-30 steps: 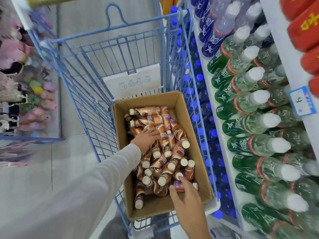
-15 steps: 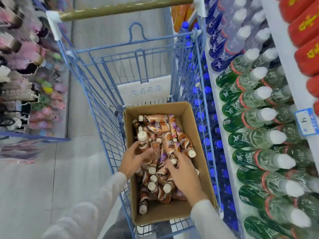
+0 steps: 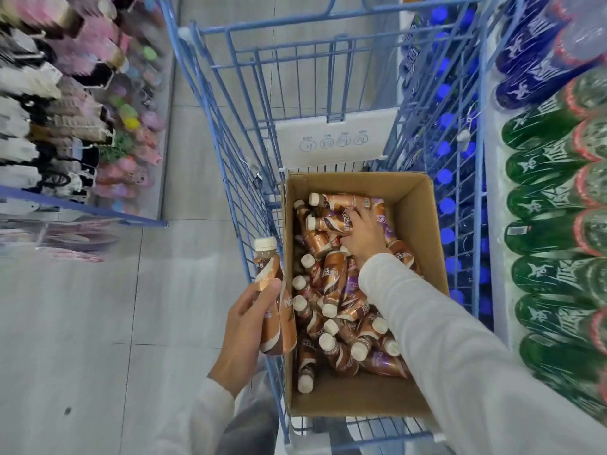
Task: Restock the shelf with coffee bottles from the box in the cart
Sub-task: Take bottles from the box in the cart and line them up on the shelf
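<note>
Restocking, head view. The left hand (image 3: 244, 326) gripped 1 coffee bottle (image 3: 274, 300) round its lower body, cap up and nearly upright, over the left rim of the box (image 3: 437, 257). Carrying it to the side probably kept the opening free for a 2nd pick.

The right hand (image 3: 363, 233) reached into the far half of the box and lay on the loose bottles (image 3: 335, 323). Its fingers were bent over 1 brown bottle lying on its side; whether they had closed round it cannot be told.

The loose bottles lay jumbled in all directions, most caps toward the viewer, so each would likely need turning upright before shelving. The cardboard floor showed bare at the near end.

The box sat at the near end of the blue wire cart (image 3: 230, 126), which stood close beside the shelf (image 3: 492, 257) on the right, presumably to shorten each carry.

Green bottles (image 3: 558, 224) and blue bottles (image 3: 538, 70) filled the shelf rows in view. No gap for coffee was visible.
</note>
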`<state>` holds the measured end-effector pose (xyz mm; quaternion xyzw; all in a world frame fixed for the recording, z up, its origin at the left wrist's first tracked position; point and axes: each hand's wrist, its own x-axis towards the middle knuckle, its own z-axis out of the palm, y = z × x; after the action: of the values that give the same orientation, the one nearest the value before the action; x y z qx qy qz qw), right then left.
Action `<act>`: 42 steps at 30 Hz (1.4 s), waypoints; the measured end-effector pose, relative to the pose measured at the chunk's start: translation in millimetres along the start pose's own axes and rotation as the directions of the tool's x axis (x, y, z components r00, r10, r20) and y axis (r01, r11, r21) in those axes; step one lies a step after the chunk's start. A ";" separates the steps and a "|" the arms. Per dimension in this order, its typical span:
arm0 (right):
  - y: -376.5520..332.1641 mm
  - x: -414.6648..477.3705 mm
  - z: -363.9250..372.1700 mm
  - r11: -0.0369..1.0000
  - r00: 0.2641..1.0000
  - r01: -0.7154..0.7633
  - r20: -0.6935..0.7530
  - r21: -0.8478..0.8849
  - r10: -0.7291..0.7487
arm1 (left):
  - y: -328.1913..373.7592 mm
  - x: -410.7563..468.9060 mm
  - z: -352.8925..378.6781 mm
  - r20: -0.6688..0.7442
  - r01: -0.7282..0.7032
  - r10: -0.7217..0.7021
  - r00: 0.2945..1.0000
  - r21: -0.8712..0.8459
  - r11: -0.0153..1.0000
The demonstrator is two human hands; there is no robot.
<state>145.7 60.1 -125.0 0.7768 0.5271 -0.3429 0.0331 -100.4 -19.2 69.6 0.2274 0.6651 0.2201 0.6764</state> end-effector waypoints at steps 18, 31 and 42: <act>-3.1 -0.3 11.1 0.984 0.996 0.037 -0.077 -0.177 -0.052 | 28.7 -22.6 4.6 0.032 0.036 -0.037 0.999 0.049 0.998; 2.5 -40.1 -10.3 0.995 0.976 0.102 -0.194 -0.007 -0.101 | 10.8 -36.4 10.9 0.023 0.047 -0.048 0.999 0.048 0.998; -20.1 -254.0 -90.8 0.405 0.998 -0.034 0.011 0.914 0.060 | 13.9 -108.3 44.7 0.024 -0.086 0.087 0.996 -0.045 0.995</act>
<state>120.8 -95.7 94.7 0.6879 0.2338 -0.5644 -0.3919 -57.6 -73.7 165.1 0.2440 0.6409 0.2606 0.6796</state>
